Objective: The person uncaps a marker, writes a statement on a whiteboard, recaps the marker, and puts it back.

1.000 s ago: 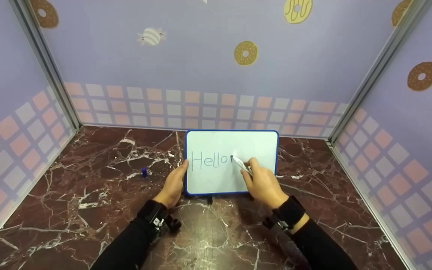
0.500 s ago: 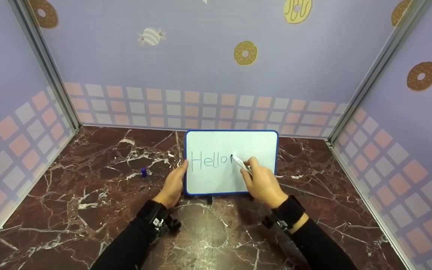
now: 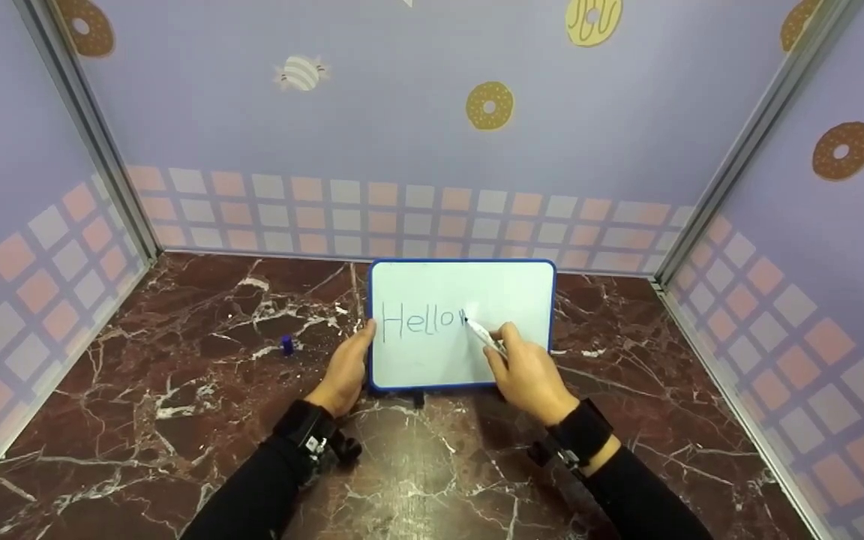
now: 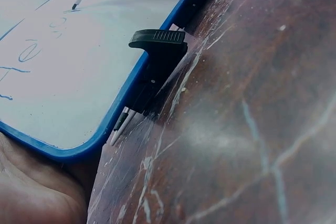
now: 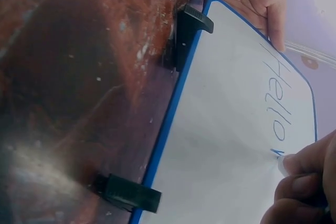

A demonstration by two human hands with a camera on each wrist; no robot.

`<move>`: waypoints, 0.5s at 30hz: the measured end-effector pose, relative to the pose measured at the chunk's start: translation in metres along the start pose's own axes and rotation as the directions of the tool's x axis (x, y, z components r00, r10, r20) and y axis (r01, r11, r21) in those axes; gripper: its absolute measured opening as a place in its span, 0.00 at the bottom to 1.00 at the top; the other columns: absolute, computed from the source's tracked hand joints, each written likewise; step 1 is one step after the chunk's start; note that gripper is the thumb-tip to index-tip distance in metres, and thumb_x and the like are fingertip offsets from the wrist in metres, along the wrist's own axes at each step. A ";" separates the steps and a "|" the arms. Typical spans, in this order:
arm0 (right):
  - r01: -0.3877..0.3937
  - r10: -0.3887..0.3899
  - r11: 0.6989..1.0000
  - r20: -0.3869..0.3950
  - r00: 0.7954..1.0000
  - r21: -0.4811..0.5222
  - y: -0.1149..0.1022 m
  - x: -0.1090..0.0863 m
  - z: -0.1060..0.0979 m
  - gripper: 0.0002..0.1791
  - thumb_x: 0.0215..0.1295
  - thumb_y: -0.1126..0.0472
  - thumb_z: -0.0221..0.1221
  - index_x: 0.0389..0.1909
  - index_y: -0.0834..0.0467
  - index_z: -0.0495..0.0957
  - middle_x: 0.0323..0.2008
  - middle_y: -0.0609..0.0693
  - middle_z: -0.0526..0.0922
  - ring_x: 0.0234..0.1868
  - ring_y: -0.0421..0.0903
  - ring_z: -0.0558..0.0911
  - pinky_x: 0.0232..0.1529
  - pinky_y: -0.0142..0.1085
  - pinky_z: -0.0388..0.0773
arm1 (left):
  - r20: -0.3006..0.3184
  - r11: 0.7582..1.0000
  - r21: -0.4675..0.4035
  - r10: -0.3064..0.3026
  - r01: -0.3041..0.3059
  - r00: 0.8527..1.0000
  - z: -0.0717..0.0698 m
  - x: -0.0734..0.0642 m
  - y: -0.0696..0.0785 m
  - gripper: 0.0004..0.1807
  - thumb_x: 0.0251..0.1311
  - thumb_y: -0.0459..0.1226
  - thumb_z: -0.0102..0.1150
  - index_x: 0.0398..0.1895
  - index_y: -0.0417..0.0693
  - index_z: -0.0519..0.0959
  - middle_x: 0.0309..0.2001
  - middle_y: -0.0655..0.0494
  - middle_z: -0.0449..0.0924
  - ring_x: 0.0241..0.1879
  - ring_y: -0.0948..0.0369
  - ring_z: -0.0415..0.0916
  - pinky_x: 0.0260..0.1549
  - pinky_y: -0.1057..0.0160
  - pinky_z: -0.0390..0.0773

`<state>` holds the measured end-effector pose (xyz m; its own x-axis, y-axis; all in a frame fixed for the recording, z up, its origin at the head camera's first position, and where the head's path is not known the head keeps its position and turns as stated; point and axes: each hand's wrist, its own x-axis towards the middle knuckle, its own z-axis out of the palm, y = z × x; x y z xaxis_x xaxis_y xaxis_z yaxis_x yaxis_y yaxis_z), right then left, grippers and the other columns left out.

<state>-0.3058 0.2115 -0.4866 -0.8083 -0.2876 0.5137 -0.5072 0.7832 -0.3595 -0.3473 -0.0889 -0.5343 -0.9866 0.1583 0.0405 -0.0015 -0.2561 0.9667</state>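
1. The whiteboard, tilted on the table with black clips at its lower edge, is gripped along its left side by the left hand; were that hold loosened, it could be tipped by marker pressure.
2. The marker is pinched by the fingers of the right hand; the lettering could be smudged if brushed.
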 end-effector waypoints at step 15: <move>0.020 -0.020 1.000 -0.009 1.000 -0.005 0.003 -0.007 0.002 0.10 0.80 0.64 0.66 0.51 0.62 0.74 0.24 0.48 0.79 0.20 0.42 0.70 0.17 0.39 0.67 | -0.008 1.000 -0.002 -0.005 0.005 1.000 -0.001 0.000 0.000 0.34 0.91 0.53 0.41 0.71 0.29 0.77 0.59 0.39 0.87 0.56 0.53 0.85 0.58 0.57 0.85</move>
<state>-0.3024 0.2150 -0.4930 -0.7953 -0.2985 0.5277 -0.5219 0.7800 -0.3454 -0.3470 -0.0895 -0.5348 -0.9879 0.1516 0.0339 -0.0064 -0.2574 0.9663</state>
